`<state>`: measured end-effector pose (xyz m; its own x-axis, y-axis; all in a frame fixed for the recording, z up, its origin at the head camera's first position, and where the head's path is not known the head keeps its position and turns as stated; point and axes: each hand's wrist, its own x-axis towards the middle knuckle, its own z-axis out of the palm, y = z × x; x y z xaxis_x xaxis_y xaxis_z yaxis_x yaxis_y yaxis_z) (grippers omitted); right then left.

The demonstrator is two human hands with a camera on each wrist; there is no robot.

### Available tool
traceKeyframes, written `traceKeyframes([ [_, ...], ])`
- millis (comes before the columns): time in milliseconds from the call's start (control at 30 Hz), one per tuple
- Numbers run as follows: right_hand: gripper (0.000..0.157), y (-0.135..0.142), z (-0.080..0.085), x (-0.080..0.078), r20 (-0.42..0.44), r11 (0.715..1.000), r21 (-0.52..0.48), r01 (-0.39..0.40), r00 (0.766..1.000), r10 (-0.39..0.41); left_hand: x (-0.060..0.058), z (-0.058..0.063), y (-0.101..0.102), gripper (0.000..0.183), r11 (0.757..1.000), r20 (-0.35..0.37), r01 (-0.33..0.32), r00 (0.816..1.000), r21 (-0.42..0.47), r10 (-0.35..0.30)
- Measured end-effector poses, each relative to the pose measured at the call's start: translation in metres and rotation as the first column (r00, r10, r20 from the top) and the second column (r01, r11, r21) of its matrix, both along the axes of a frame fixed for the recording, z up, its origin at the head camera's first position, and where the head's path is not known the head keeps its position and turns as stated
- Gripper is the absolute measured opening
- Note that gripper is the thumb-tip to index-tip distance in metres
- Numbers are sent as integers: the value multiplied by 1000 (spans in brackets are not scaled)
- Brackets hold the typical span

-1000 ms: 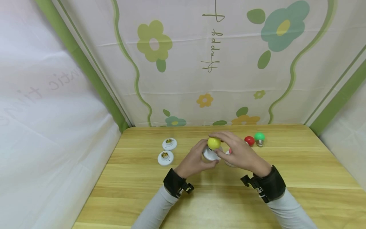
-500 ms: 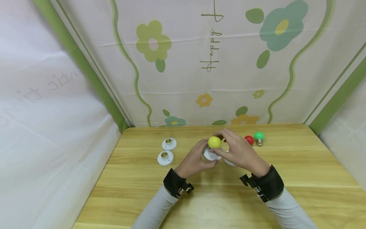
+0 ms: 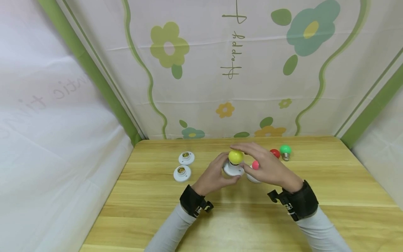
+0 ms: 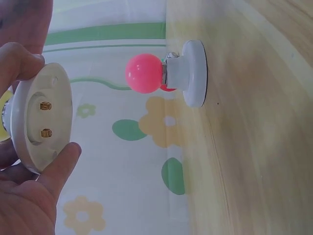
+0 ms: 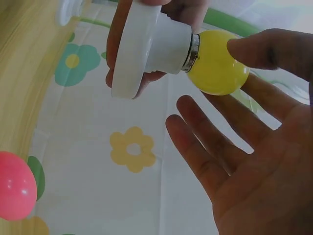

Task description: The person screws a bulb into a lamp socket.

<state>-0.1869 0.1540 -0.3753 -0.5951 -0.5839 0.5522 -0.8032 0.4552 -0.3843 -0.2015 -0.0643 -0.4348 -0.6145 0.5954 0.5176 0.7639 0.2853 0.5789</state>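
My left hand [image 3: 217,175] grips a white round lamp holder [image 4: 63,93] by its base, lifted off the table; the left wrist view shows its underside with two brass terminals. A yellow light bulb [image 5: 215,63] sits in that holder, a strip of its metal base showing at the holder's mouth. The right hand [image 3: 264,166] is at the bulb, thumb on one side and index finger on the other, the remaining fingers spread and fairly straight. Just right of the held pair, a pink bulb [image 4: 144,73] stands in another white holder [image 4: 195,73], partly hidden by the right hand in the head view.
Two white holders without bulbs [image 3: 186,158] [image 3: 182,174] lie left of the hands on the wooden table [image 3: 151,217]. Toward the back right are a red bulb [image 3: 275,153] and a green bulb [image 3: 285,151]. A flower-printed curtain [image 3: 201,80] rises behind the table.
The right hand's fingers and thumb have shifted round the yellow bulb, its wrist moving slightly right and uncovering the pink bulb. The left hand keeps the holder in about the same place.
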Motion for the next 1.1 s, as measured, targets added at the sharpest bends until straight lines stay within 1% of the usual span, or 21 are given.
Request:
traceKeyframes([
  [100, 53, 0, 0, 0, -10, 1000, 4, -1, 1000, 1, 0, -1, 1, 72, 1000, 5, 7, 1000, 17, -7],
  [200, 52, 0, -1, -1, -20, 1000, 16, 9, 1000, -9, 0, -2, 1, 74, 1000, 21, 9, 1000, 17, -9],
  [233, 52, 0, -1, -1, -23, 1000, 17, 13, 1000, -13, -4, -6, 1, 74, 1000, 20, 12, 1000, 11, -12],
  [367, 50, -1, -1, -1, -29, 999, 16, 33, 999, -33, -3, -6, 1, 74, 1000, 26, 5, 1000, -2, -5],
  [467, 49, -2, -1, 0, -47, 998, 1, 55, 997, -55, 2, -1, 2, 73, 1000, 16, -1, 1000, 15, 0],
  [667, 49, -5, -3, -1, -67, 995, -18, 96, 993, -97, 14, 16, 3, 71, 999, -13, 14, 1000, 44, -14],
  [733, 49, -6, -3, -1, -65, 994, -17, 108, 992, -109, 12, 14, 2, 71, 999, -17, 15, 1000, 41, -14],
  [833, 49, -7, -4, -1, -61, 993, -14, 121, 991, -121, 7, 7, 2, 71, 1000, -14, 10, 1000, 27, -10],
  [900, 50, -7, -4, -1, -54, 992, -8, 127, 990, -127, 1, -1, 2, 72, 1000, -6, 5, 1000, 11, -5],
  [1033, 58, -7, -4, -1, -19, 992, 3, 122, 992, -122, -2, -5, 0, 72, 1000, 14, 10, 1000, -6, -10],
  [1100, 62, -6, -3, -1, 2, 995, 0, 99, 995, -99, -3, -5, -1, 72, 1000, 20, 13, 1000, -5, -13],
])
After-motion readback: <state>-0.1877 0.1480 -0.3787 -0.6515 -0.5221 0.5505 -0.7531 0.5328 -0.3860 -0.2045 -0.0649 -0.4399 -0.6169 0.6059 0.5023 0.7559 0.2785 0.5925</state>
